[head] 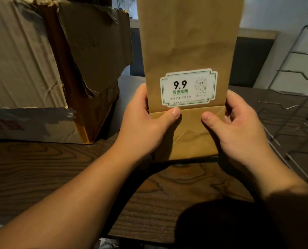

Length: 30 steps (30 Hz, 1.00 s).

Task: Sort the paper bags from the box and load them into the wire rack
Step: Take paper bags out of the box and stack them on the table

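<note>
Both hands (142,123) gripping paper bag (187,42), top cropped

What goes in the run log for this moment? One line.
held: flat brown paper bag, upright | left hand, right hand: gripping bottom | chrome wire rack: right | torn cardboard box: left

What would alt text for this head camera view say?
Two bare hands, left hand and right hand, hold a flat brown paper bag with a white "9.9" sticker upright over a dark wooden table, between a torn cardboard box and a wire rack.
</note>
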Each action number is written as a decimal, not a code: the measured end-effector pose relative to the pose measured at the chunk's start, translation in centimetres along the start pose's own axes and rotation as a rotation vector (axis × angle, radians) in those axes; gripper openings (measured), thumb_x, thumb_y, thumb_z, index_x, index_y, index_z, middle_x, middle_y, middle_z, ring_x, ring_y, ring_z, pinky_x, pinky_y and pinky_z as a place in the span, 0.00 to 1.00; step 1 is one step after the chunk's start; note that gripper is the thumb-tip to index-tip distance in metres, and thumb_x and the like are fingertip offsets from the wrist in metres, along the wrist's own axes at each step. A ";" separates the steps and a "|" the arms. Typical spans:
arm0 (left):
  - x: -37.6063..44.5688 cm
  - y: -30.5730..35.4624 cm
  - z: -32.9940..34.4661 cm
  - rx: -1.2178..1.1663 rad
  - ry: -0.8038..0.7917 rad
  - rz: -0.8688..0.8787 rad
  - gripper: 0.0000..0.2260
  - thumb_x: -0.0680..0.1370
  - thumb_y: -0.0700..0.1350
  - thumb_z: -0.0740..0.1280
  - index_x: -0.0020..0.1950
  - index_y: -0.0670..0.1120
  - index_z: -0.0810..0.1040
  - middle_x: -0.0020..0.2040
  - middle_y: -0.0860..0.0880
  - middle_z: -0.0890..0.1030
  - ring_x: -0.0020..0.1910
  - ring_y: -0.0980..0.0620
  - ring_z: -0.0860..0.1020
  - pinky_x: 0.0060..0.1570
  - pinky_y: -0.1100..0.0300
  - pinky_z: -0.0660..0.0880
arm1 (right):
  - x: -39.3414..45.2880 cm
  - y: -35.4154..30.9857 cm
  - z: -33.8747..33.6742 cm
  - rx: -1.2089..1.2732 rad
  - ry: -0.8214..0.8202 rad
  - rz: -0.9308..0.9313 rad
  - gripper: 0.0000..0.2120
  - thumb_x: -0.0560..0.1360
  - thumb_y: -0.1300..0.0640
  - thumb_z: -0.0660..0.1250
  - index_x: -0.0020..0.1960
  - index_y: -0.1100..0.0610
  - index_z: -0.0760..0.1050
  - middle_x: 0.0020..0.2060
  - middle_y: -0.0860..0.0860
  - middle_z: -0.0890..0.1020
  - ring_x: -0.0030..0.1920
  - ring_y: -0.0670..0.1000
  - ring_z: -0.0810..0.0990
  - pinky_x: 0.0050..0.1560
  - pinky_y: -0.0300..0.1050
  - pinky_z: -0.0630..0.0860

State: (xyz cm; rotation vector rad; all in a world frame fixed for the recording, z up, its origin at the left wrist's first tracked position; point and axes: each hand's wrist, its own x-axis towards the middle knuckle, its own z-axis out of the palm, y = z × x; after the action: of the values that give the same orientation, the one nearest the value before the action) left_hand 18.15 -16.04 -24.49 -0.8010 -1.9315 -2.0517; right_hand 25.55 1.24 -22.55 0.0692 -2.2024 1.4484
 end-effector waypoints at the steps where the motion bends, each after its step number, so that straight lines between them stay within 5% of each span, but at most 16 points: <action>1: 0.2 0.0 -0.2 -0.007 -0.024 -0.047 0.21 0.72 0.42 0.75 0.63 0.51 0.75 0.59 0.52 0.84 0.58 0.55 0.82 0.59 0.51 0.79 | 0.1 0.1 -0.1 0.048 -0.015 0.039 0.18 0.77 0.63 0.69 0.58 0.41 0.74 0.50 0.33 0.83 0.52 0.36 0.82 0.45 0.29 0.78; 6: 0.9 -1.4 -1.0 0.196 -0.159 -0.470 0.12 0.73 0.47 0.78 0.55 0.51 0.83 0.49 0.54 0.87 0.47 0.55 0.85 0.56 0.49 0.81 | 0.5 2.7 0.9 0.063 -0.093 0.379 0.08 0.77 0.58 0.71 0.56 0.51 0.81 0.46 0.48 0.87 0.41 0.42 0.85 0.34 0.32 0.78; 8: 1.0 -1.7 -1.3 0.270 -0.161 -0.597 0.14 0.72 0.51 0.79 0.54 0.49 0.84 0.48 0.53 0.87 0.46 0.54 0.85 0.54 0.51 0.82 | 0.8 3.1 1.0 -0.014 -0.095 0.435 0.18 0.76 0.55 0.72 0.66 0.53 0.78 0.50 0.48 0.86 0.45 0.42 0.85 0.38 0.33 0.79; 11: 1.3 -1.2 -1.8 0.540 -0.090 -0.473 0.23 0.71 0.58 0.77 0.62 0.50 0.82 0.55 0.54 0.85 0.52 0.55 0.83 0.56 0.52 0.80 | 1.2 2.9 0.6 -0.074 -0.099 0.427 0.29 0.76 0.52 0.72 0.75 0.48 0.68 0.50 0.46 0.86 0.48 0.42 0.84 0.44 0.40 0.78; 15: 1.2 -0.1 -1.9 0.866 -0.153 -0.402 0.30 0.75 0.66 0.68 0.73 0.55 0.72 0.63 0.55 0.80 0.59 0.51 0.79 0.53 0.53 0.79 | 1.0 3.0 0.5 -0.132 -0.119 0.403 0.23 0.78 0.53 0.70 0.71 0.46 0.72 0.43 0.42 0.86 0.41 0.34 0.82 0.40 0.35 0.74; 18: 1.2 -0.3 -2.0 1.033 -0.187 -0.365 0.29 0.76 0.69 0.63 0.73 0.58 0.72 0.63 0.54 0.79 0.59 0.50 0.78 0.52 0.50 0.80 | 1.0 3.0 0.2 -0.325 -0.033 0.279 0.17 0.77 0.51 0.70 0.65 0.45 0.78 0.44 0.36 0.81 0.41 0.30 0.78 0.39 0.28 0.68; 23: 1.1 -0.4 -1.8 1.042 -0.055 -0.292 0.30 0.78 0.65 0.63 0.78 0.60 0.61 0.72 0.50 0.69 0.67 0.49 0.73 0.51 0.53 0.73 | 1.2 3.3 -0.2 -0.375 0.031 0.226 0.13 0.79 0.50 0.68 0.63 0.46 0.79 0.45 0.34 0.77 0.45 0.33 0.74 0.40 0.31 0.67; 27: 0.4 0.6 -1.5 0.943 0.015 -0.206 0.23 0.79 0.60 0.64 0.74 0.58 0.67 0.68 0.52 0.71 0.53 0.56 0.74 0.45 0.59 0.73 | 0.6 3.0 0.5 -0.379 0.114 0.188 0.14 0.79 0.53 0.69 0.64 0.46 0.78 0.51 0.39 0.80 0.46 0.33 0.75 0.41 0.30 0.68; 30: 0.2 3.0 -1.8 0.898 -0.052 -0.135 0.19 0.79 0.56 0.66 0.70 0.56 0.73 0.65 0.53 0.75 0.52 0.58 0.74 0.51 0.57 0.76 | 0.0 1.0 1.3 -0.385 0.138 0.144 0.16 0.79 0.55 0.68 0.66 0.46 0.77 0.54 0.38 0.77 0.44 0.32 0.73 0.39 0.28 0.66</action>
State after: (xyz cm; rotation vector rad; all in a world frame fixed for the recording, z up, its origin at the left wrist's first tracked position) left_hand 19.10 -18.11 -21.82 -0.4979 -2.6166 -0.9802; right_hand 24.81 0.53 -23.77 -0.3169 -2.3657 1.0382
